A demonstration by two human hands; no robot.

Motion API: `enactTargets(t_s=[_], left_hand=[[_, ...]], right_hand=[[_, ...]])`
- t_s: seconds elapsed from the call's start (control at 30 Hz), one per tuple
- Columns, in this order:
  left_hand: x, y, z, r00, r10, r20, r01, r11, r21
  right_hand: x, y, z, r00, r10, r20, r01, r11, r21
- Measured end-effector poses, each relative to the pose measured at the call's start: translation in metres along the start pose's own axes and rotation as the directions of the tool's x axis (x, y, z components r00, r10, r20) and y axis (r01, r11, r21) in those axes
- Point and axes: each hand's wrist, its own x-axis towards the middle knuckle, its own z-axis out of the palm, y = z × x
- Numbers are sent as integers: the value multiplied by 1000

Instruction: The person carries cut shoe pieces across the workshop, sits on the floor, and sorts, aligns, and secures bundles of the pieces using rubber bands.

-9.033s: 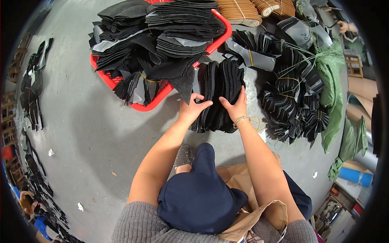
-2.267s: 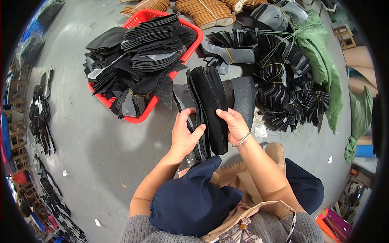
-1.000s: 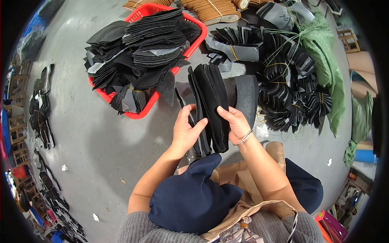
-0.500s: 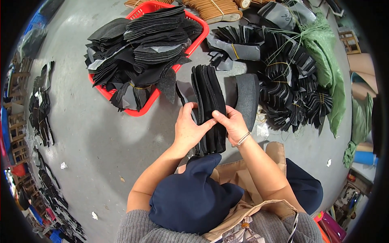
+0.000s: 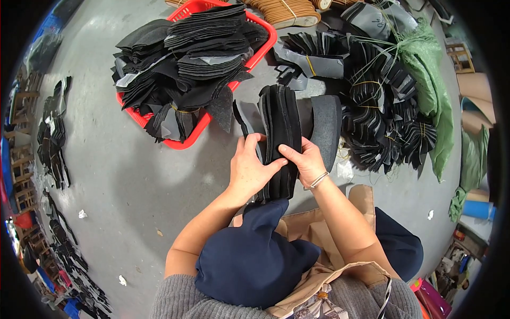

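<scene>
On the grey floor [image 5: 133, 181], near a red basket [image 5: 264, 47] heaped with dark pieces, a black stack [image 5: 280, 133] stands on edge, the left hand [image 5: 249, 171] and right hand [image 5: 304, 162] both closed around its lower part.

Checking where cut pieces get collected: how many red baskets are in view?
1. The red basket sits on the grey floor ahead-left of the hands, heaped with dark cut pieces. Others may be hidden under the bundled piles at right.
</scene>
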Motion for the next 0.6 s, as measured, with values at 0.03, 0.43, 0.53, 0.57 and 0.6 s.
enactTargets(t_s=[0.03,0.43,0.53,0.57,0.6], left_hand=[[0,0,0,1000,4,6,-4,1000,6],[-1,-2,2,1000,-7,19,7,1000,-4],[-1,-3,2,1000,-4,12,4,1000,-14],[-2,-3,1,1000,4,8,-4,1000,-21],[-1,-3,2,1000,3,9,-3,1000,-21]], right_hand=[[0,-1,0,1000,1,-1,-1,1000,0],[0,-8,-3,994,106,31,-110,983,144],[-1,-9,-2,991,132,36,-136,978,159],[0,-9,-2,990,133,37,-138,978,159],[0,-9,-2,989,140,36,-144,975,171]])
